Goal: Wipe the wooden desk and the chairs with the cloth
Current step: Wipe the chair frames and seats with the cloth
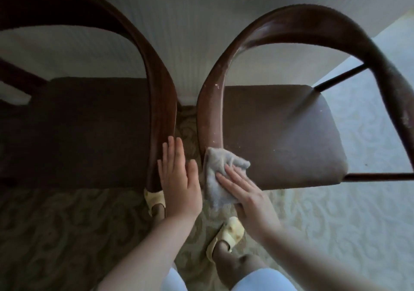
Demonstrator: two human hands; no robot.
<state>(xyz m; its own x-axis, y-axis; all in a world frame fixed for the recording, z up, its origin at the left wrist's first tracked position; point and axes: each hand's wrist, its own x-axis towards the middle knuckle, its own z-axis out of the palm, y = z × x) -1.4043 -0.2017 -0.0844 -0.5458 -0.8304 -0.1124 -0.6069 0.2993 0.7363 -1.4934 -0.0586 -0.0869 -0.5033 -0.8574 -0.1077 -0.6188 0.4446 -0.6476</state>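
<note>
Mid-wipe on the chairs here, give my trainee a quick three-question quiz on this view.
1. True or false: the right hand presses the crumpled grey cloth against the right dark wooden chair's curved arm.
2. The left hand is: A) gripping the cloth, B) flat with straight fingers beside the left dark wooden chair's curved arm, C) out of view.
3. Which chair arm shows pale specks?

Key: 1 true; 2 B; 3 the right chair's.
</note>
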